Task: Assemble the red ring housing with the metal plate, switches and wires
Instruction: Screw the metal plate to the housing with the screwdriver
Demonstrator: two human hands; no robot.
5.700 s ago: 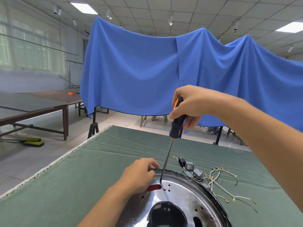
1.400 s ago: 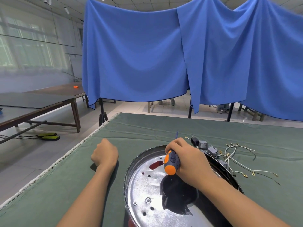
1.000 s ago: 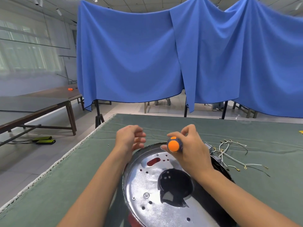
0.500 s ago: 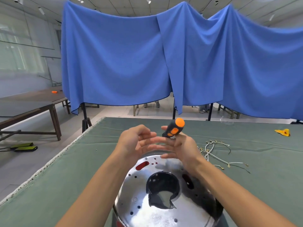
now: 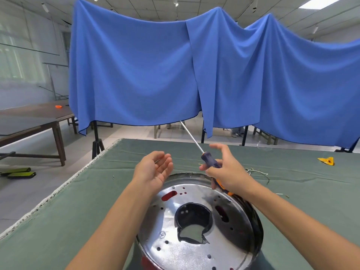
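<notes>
Over green felt tabletop [image 5: 58,221], right hand [image 5: 227,172] is gripping orange-and-navy-handled screwdriver [image 5: 211,164] tip-up, left hand [image 5: 153,170] is hovering palm-up, released; flip tip down, seat squarely before torquing shiny round metal plate [image 5: 196,230].

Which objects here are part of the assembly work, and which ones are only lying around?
Part of the job:
- round shiny metal plate, with the red housing showing through its slots
- blue and orange handled screwdriver, held in the right hand
- loose white wires on the green cloth
- left hand, open, palm up

Lying about:
- yellow object on the green cloth
- small orange object on the brown side table
</notes>
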